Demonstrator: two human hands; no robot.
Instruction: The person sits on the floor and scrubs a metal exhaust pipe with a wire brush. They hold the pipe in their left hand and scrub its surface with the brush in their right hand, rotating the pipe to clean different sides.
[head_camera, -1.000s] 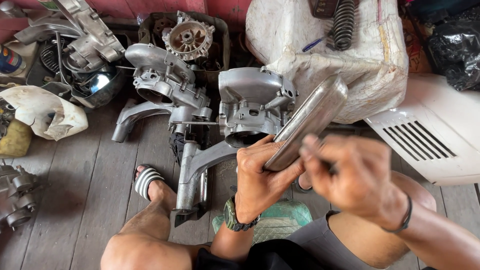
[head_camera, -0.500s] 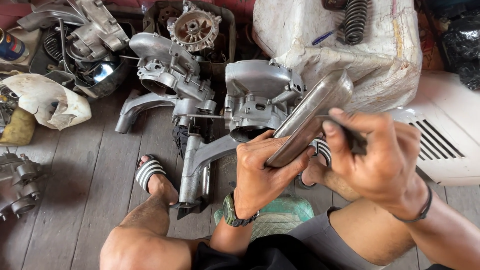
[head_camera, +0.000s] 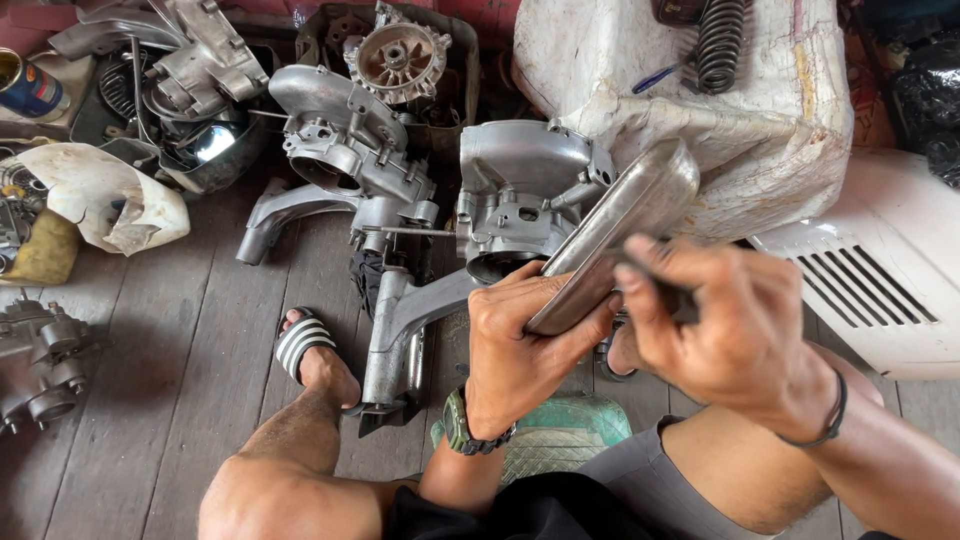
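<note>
My left hand (head_camera: 515, 345) grips the lower end of a long curved metal cover (head_camera: 630, 215), holding it tilted up and to the right. My right hand (head_camera: 725, 330) is closed around a small dark piece, mostly hidden by the fingers, pressed against the cover's lower right edge. A watch sits on my left wrist and a dark band on my right. Just behind the cover stands a silver engine casing (head_camera: 515, 205) on the wooden floor.
A second engine casing (head_camera: 345, 145) and a finned flywheel (head_camera: 398, 60) lie at the back. A coil spring (head_camera: 718, 40) rests on a white sack (head_camera: 770, 130). A white louvred panel (head_camera: 880, 290) is at right, a green stool (head_camera: 565, 435) under me, more engine parts (head_camera: 40, 365) at left.
My right hand has moved back and forth along the cover's edge, up to the right and then down again. My left hand kept its grip on the cover.
</note>
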